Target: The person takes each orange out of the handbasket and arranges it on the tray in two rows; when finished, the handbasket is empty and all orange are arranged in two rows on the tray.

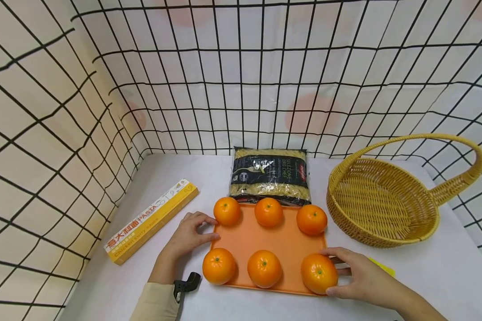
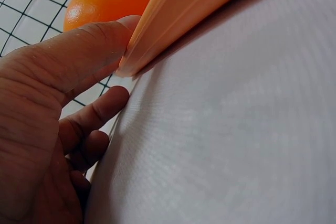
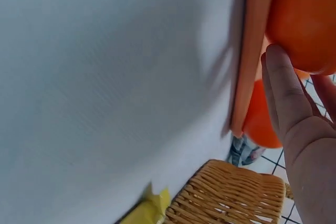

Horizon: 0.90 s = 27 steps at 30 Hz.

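Note:
An orange tray (image 1: 271,240) lies on the white table with several oranges in two rows, near its far and front edges. My right hand (image 1: 361,276) holds the front right orange (image 1: 319,273) from its right side, thumb near and fingers farther back. In the right wrist view, fingertips touch that orange (image 3: 304,19) above the tray's rim (image 3: 254,51). At the tray's left side is my left hand (image 1: 190,234), between the far left orange (image 1: 226,211) and the front left orange (image 1: 218,266). Its thumb (image 2: 89,51) touches the tray's rim (image 2: 157,19) in the left wrist view; its other fingers are loosely bent.
Behind the tray lies a dark bag of pasta (image 1: 269,176). A yellow and white pasta box (image 1: 150,220) lies at the left, and a handled wicker basket (image 1: 381,205) stands at the right. Something yellow (image 1: 382,266) shows partly behind my right hand. Black wire grids (image 1: 261,67) surround the table.

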Motion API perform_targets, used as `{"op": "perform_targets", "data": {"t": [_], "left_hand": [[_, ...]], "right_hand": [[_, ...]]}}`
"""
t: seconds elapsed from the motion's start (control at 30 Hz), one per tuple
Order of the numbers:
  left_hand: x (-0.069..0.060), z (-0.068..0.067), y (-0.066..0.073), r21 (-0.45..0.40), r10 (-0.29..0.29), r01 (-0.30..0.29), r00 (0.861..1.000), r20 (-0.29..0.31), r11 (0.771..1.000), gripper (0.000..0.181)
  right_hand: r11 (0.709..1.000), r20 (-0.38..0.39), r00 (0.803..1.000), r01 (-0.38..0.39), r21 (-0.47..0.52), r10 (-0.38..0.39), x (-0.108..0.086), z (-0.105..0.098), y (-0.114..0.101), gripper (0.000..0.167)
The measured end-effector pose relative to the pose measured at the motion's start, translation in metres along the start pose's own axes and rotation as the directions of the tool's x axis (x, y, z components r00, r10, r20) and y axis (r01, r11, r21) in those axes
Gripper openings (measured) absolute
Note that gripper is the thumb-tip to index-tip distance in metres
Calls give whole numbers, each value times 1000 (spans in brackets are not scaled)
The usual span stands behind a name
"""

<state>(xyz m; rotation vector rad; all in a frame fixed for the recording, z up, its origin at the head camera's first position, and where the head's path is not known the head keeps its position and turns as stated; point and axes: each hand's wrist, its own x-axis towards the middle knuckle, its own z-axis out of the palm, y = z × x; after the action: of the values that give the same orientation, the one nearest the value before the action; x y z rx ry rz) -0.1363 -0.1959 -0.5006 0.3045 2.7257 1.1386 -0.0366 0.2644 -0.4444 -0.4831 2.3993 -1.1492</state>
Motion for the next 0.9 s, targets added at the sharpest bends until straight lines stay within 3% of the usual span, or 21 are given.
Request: {"op": "perform_targets", "data": {"t": [0.13, 0.53, 0.9], "left_hand": [[0, -1, 0, -6, 8, -8, 1000, -2, 1000, 33], [1, -1, 0, -25, 3, -3, 1000, 3, 1000, 33], [0, 0, 1, -37, -15, 15, 1000, 1, 999, 31]], "right_hand": [[1000, -7, 1000, -25, -17, 25, 0, 3, 1, 78], [994, -10, 1000, -3, -109, 2, -3, 2, -1, 77], [993, -17, 1000, 8, -121, -11, -3, 2, -2, 79]]}}
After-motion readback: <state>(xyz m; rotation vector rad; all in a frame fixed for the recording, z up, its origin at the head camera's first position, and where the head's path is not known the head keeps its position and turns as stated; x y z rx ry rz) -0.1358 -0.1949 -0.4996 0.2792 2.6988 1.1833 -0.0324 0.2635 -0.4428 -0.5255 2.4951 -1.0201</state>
